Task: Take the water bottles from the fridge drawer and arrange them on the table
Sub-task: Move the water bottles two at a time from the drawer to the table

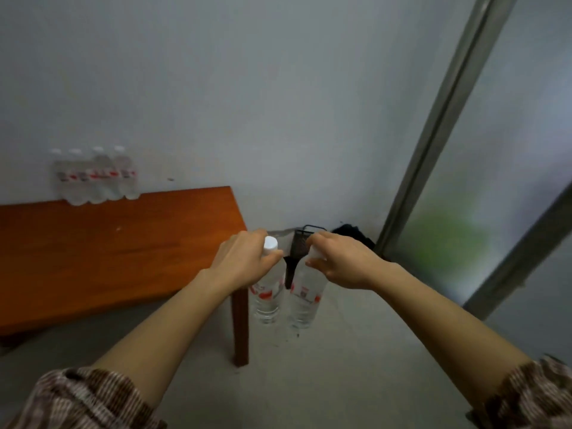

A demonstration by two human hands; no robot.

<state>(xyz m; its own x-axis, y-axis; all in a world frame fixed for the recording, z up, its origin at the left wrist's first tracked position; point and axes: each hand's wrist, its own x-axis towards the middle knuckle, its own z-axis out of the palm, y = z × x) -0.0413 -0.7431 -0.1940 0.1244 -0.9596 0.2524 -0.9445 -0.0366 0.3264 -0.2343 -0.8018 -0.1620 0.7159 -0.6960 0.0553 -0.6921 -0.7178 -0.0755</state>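
Hanging at frame ctr, just right of table (pixel 108 243) edge: left bottle (pixel 267 300) is gripped at neck by left hand (pixel 244 261), right bottle (pixel 305 301) by right hand (pixel 343 264). Four bottles (pixel 96 178) are lined upright, upper left, by wall.

red-and-white bottle labels (pixel 268 291), print too blurred to read, no other text

The single head-worn camera (wide-angle) looks forward and down, near the table (pixel 93 243), facing the wall (pixel 247 88).
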